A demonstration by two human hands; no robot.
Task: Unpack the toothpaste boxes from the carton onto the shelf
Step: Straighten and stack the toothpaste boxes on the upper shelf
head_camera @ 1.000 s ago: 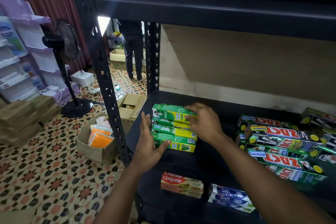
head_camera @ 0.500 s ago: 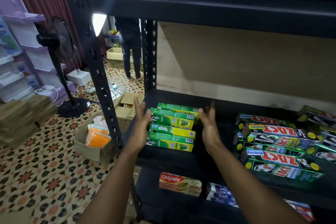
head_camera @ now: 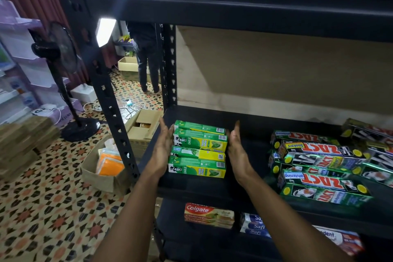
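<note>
Green toothpaste boxes [head_camera: 200, 149] stacked on black shelf [head_camera: 251, 134], left end.
Left hand [head_camera: 162, 149] and right hand [head_camera: 237, 152], fingers straight, flank the stack's ends, grasping nothing. Open carton [head_camera: 142, 127] on floor beside shelf.

left hand [head_camera: 162, 149] flat, fingers straight | right hand [head_camera: 237, 151] flat, palms facing

A black pedestal fan [head_camera: 60, 51] is standing on the patterned floor [head_camera: 42, 208] near its left edge. A person [head_camera: 146, 59] is standing farther back. Orange packets [head_camera: 110, 164] are sitting in a brown box [head_camera: 95, 178].
</note>
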